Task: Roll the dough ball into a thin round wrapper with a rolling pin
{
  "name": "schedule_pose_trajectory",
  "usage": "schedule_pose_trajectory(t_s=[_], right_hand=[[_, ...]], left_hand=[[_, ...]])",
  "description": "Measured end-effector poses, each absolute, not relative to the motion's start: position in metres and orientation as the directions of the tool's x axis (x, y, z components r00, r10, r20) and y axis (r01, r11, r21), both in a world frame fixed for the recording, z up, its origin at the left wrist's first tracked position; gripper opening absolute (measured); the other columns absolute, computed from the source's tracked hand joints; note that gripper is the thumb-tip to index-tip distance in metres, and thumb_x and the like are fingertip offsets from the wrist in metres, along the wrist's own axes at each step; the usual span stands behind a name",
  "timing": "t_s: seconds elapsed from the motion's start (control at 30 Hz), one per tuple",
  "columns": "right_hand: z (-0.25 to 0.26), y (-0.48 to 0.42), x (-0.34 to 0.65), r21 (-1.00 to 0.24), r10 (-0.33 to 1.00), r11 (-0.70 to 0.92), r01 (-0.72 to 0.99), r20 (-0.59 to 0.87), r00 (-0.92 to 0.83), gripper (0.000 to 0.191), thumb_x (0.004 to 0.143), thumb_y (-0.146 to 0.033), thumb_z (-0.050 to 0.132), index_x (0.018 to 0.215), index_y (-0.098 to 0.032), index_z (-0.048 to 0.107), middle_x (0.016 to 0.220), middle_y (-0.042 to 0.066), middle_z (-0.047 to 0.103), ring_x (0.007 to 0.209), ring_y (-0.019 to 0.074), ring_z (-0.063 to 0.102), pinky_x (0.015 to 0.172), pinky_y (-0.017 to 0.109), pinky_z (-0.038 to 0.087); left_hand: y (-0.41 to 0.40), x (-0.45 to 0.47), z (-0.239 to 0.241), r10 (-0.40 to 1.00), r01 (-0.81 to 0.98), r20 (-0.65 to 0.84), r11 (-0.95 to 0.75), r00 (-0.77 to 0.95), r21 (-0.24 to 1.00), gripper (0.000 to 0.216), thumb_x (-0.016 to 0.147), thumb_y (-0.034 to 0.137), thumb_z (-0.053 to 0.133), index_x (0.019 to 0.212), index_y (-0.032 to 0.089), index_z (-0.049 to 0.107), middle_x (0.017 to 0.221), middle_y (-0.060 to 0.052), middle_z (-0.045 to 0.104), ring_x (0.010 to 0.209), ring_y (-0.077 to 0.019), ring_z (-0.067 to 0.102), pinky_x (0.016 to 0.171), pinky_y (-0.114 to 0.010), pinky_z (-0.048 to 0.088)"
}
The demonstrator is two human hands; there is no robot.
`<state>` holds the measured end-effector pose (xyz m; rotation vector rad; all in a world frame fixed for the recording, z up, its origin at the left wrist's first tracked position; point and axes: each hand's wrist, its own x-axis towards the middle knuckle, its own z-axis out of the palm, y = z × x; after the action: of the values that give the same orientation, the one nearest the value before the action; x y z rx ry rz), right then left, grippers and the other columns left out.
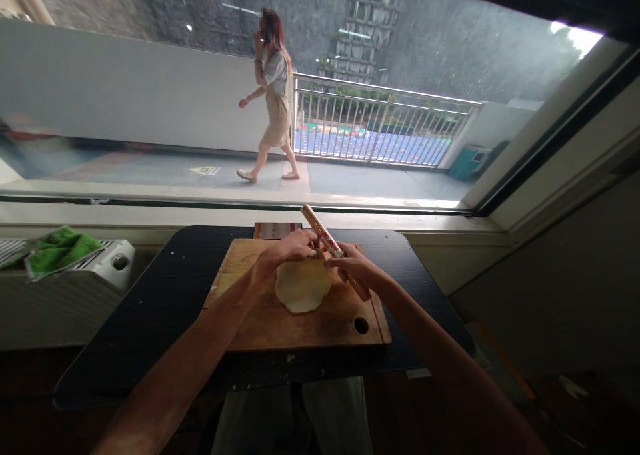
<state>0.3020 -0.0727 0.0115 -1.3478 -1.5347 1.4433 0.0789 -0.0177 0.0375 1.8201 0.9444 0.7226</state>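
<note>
A flat round sheet of dough point(303, 287) lies on a wooden cutting board point(300, 335). My left hand point(293, 245) is at its far edge, the fingers bent and closed on the rim of the dough. In my right hand point(354, 265) is a wooden rolling pin point(320, 229), held slanted above the board's right side, its upper end pointing away to the left. The thumb and fingertips of that hand reach to the dough's far right edge; whether they pinch it is hard to see.
The board rests on a black table point(150, 308) under a window sill point(220, 216). A flat card-like item point(278, 230) lies behind the board. A green cloth point(63, 249) hangs over a white radiator point(117, 258) at left. Outside the glass, a person point(277, 88) walks past a railing point(370, 121).
</note>
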Motion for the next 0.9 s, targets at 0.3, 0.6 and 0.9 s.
schedule_pose_trajectory(t_s=[0.3,0.6,0.9], right_hand=[[0.013,-0.078,0.295,-0.960,0.869,-0.191,0.207,-0.264,-0.419,0.060,0.064,-0.036,0.099,0.113,-0.021,0.067,0.068,-0.010,0.060,0.047,0.0076,0.048,0.043,0.021,0.038],[0.041,-0.041,0.289,-0.939,0.907,-0.107,0.328,-0.227,-0.355,0.048,0.073,-0.035,0.096,0.109,-0.020,0.067,0.065,-0.008,0.060,0.047,0.0082,0.050,0.042,0.021,0.043],[0.014,-0.037,0.265,-0.904,0.961,-0.052,0.425,-0.161,-0.224,0.037,0.082,-0.010,0.084,0.115,-0.019,0.068,0.090,0.001,0.078,0.053,0.0091,0.061,0.046,0.022,0.051]], left_hand=[[-0.024,0.030,0.052,0.912,0.446,-0.046,-0.155,0.407,0.881,0.042,0.077,0.057,0.084,0.091,0.018,0.077,0.083,-0.005,0.077,0.077,-0.0224,0.072,0.063,-0.029,0.053],[-0.050,-0.005,0.009,0.933,0.309,-0.285,0.210,0.219,0.927,0.066,0.080,0.052,0.093,0.129,0.018,0.066,0.095,-0.008,0.079,0.077,-0.0229,0.076,0.062,-0.030,0.060],[-0.046,-0.004,-0.004,0.962,0.702,0.014,-0.210,0.274,0.681,0.017,0.088,0.033,0.075,0.094,0.021,0.085,0.102,-0.009,0.087,0.099,-0.0293,0.081,0.092,-0.035,0.059]])
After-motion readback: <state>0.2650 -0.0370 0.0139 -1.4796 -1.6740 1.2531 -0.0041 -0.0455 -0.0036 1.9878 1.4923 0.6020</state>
